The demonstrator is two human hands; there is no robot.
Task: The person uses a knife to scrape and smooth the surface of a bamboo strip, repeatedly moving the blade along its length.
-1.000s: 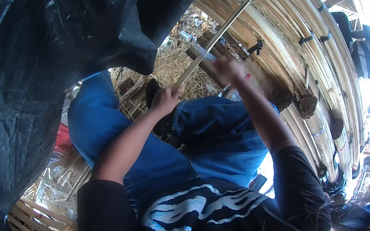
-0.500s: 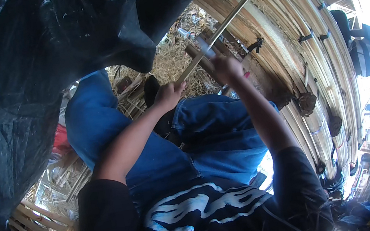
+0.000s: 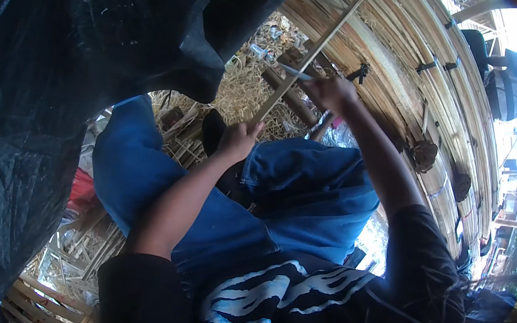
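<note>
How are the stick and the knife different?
The stick is tan; the knife shows a greyish blade. The stick looks much longer than the knife. The left hand holds the stick, while the right hand holds the knife. Both are being held.

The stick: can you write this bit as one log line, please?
left hand: grips wooden stick near one end | right hand: holds bladed tool across it | pale shavings: strewn beyond
</note>
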